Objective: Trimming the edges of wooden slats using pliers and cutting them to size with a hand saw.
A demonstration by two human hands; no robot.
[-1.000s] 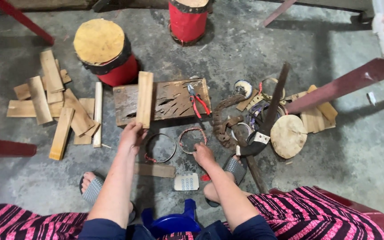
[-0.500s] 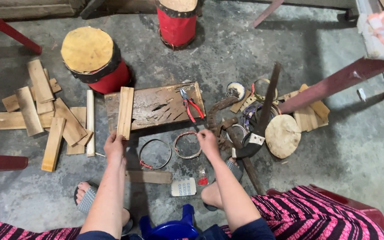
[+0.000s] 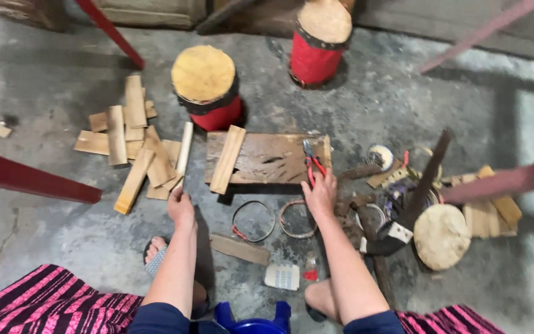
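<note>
**Floor workspace, wood scraps and wire rings**

Far left on the concrete floor there's a red bar with a small green patch at its left end, then a messy pile of short wood slats. The left hand sits at the pile's right edge, fingers curled near the end of a pale round stick; can't tell if it's actually gripping it. Behind that is a red drum with a tan top, and a second red drum further back. In the middle lies a worn wooden board with one slat laid across it. Just in front of the board, two wire rings lie side by side. The right hand is loosely closed over the red-handled pliers at the board's right end. Near the feet there's a small white rectangular pack. Off right: a jumble of metal bits and a round wooden disc.
</note>
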